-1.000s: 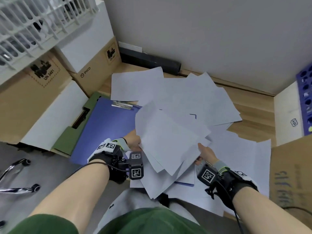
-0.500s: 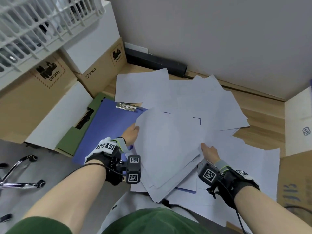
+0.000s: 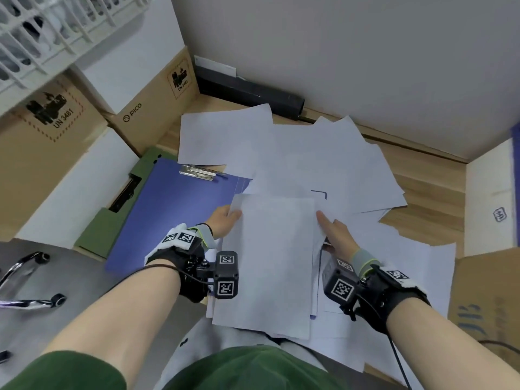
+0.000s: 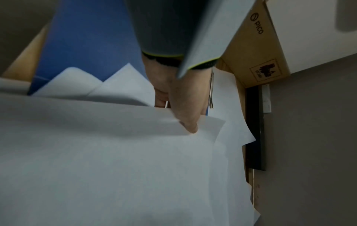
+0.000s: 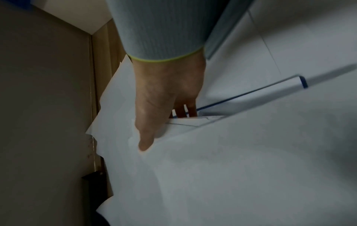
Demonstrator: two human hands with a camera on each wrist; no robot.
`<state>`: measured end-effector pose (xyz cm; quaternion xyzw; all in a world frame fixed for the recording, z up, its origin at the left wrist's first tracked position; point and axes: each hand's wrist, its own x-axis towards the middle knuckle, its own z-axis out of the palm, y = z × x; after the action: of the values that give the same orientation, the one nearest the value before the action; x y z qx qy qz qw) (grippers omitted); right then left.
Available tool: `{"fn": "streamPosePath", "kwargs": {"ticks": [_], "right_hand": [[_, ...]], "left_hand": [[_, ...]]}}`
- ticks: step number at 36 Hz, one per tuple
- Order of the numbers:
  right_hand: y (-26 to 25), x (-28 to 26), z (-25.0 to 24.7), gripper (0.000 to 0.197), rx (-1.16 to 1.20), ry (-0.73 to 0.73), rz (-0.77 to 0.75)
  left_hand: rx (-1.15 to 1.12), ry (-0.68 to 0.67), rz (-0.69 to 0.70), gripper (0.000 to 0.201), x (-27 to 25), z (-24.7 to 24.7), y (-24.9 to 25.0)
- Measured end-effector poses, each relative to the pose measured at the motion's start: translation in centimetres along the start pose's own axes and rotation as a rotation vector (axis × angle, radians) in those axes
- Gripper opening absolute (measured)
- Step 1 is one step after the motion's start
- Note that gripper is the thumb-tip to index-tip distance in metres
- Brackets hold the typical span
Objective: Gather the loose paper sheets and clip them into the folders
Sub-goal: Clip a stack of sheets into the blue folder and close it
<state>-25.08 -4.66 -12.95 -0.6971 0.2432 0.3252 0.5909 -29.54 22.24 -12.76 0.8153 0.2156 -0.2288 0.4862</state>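
White stack of sheets (image 3: 270, 257) held between both hands above the tabletop (image 3: 422, 198): left hand (image 3: 225, 220) pinches its left edge, right hand (image 3: 334, 232) its right; blue folder (image 3: 168, 209) lies just left.

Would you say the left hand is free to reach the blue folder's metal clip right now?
Probably not yet: the left hand is pinching the stack, so it must let go first. The clip lies uncovered on the blue folder, with nothing between.
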Motion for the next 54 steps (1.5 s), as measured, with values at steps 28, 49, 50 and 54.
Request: {"fn": "streamPosePath", "kwargs": {"ticks": [28,49,50,54], "right_hand": [[-4.8,-3.4,-0.3,0.016,0.129,0.058,-0.47],[-7.8,-5.3,0.9,0.033,0.092,-0.033,-0.488],[-7.2,-5.0,1.0,0.034,0.062,-0.037,-0.463],[-6.2,-4.2,1.5,0.034,0.026,-0.004,-0.402]], "left_hand": [[-0.321,0.093,0.119,0.107,0.0,-1.7,2.4],[-0.421,0.114,0.263,0.056,-2.1,-4.3,7.1],[-0.398,0.109,0.26,0.053,-2.2,-4.1,6.8],[-0.33,0.075,0.264,0.039,-2.5,-3.6,6.9]]}}
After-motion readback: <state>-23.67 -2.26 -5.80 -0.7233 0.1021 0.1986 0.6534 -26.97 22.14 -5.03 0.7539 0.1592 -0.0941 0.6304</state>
